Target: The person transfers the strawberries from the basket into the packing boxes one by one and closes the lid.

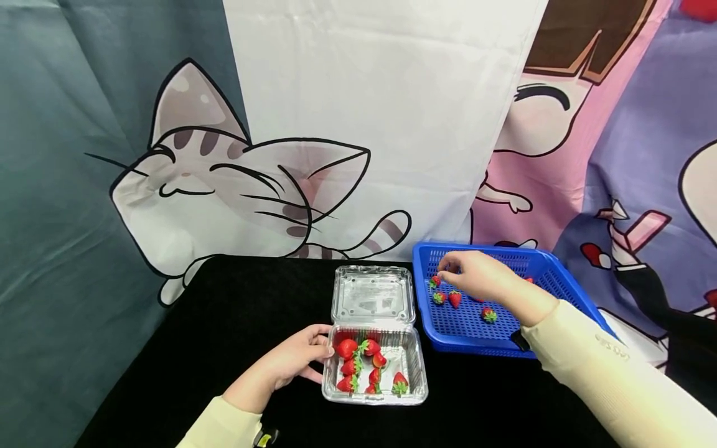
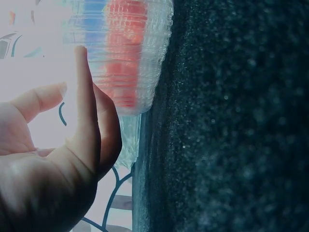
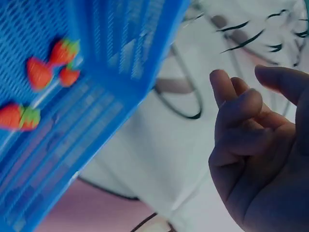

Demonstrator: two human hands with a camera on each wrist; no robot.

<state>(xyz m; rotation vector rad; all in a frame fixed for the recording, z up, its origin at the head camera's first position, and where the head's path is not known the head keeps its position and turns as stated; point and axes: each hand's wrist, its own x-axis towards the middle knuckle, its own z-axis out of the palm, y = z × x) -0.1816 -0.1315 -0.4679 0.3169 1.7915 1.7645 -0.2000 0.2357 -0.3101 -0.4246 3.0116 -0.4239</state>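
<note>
My left hand (image 1: 297,358) touches the left side of a clear plastic clamshell box (image 1: 417,367), its lid folded back. In the left wrist view the fingers (image 2: 87,111) of this hand lie fairly straight along the ribbed wall. Several strawberries (image 1: 347,348) lie in the box, mostly on its left, with one strawberry (image 1: 400,382) at the front right. My right hand (image 1: 476,274) hovers over a blue plastic basket (image 1: 459,339). A strawberry (image 1: 435,282) is just below its fingertips. The right wrist view shows this hand (image 3: 265,145) holding nothing, fingers loosely bent, thumb apart.
More strawberries (image 1: 455,299) lie spread on the basket's perforated floor, some partly hidden by the right arm. The open lid (image 1: 374,295) stands close beside the basket's left wall. Black cloth (image 1: 252,298) covers the table, and a printed curtain (image 1: 364,81) hangs behind it.
</note>
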